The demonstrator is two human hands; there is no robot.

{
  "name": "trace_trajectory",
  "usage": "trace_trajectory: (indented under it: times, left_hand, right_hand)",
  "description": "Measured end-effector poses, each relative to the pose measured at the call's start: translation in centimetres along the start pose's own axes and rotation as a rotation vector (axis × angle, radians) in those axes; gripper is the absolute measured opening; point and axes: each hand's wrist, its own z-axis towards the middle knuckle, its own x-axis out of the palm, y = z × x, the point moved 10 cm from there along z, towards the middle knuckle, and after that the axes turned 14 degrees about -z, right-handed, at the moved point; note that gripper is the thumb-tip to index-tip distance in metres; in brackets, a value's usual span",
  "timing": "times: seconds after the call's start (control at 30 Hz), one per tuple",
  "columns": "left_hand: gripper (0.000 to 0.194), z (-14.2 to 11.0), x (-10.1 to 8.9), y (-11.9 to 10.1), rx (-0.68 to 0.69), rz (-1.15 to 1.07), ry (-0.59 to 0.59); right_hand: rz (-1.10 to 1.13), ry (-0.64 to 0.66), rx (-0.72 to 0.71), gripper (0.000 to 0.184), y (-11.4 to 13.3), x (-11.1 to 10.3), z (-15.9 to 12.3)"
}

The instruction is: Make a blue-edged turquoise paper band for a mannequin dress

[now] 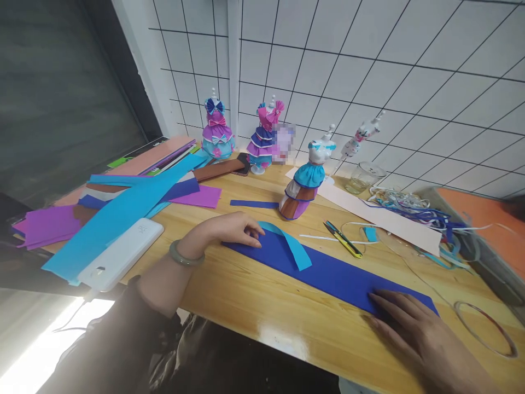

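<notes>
A long dark blue foam sheet [328, 271] lies flat on the wooden table [254, 306]. My left hand [229, 230] rests on its left end with the fingers curled down, pinching one end of a light blue strip [293, 246] that arches over the sheet. Flat on the right end of the sheet lies my right hand [410, 323], its fingers stretched out and pressing down. A jade bangle circles my left wrist.
Yellow scissors [344, 241] lie beyond the sheet. Several small mannequins in paper dresses [305, 183] stand at the back by the tiled wall. Foam sheets [123, 210] and a white power bank [121, 251] lie left. Ribbon scraps [414, 205] and a glass [363, 176] sit right.
</notes>
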Motion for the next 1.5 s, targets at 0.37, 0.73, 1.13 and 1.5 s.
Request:
trace_trajectory:
  times: [0.37,0.73,1.13,1.5]
  left_hand:
    - [0.031,1.1,-1.8,-0.6,0.149,0.289,-0.376]
    - [0.029,1.5,-2.2,2.1,0.03,0.311,-0.374]
    - [0.017,1.2,-2.9,-0.3,0.177,0.185,-0.465]
    - [0.032,-0.4,-5.3,-0.1,0.244,0.165,-0.775]
  right_hand:
    - [0.052,-0.23,-0.087,0.039,8.4,-4.7,10.7]
    - [0.595,-0.165,0.305,0.025,1.1,-2.6,13.5]
    - [0.796,-0.097,0.54,0.03,-4.2,-3.6,11.6]
    - [0.824,-0.022,0.644,0.036,-5.3,0.6,11.6]
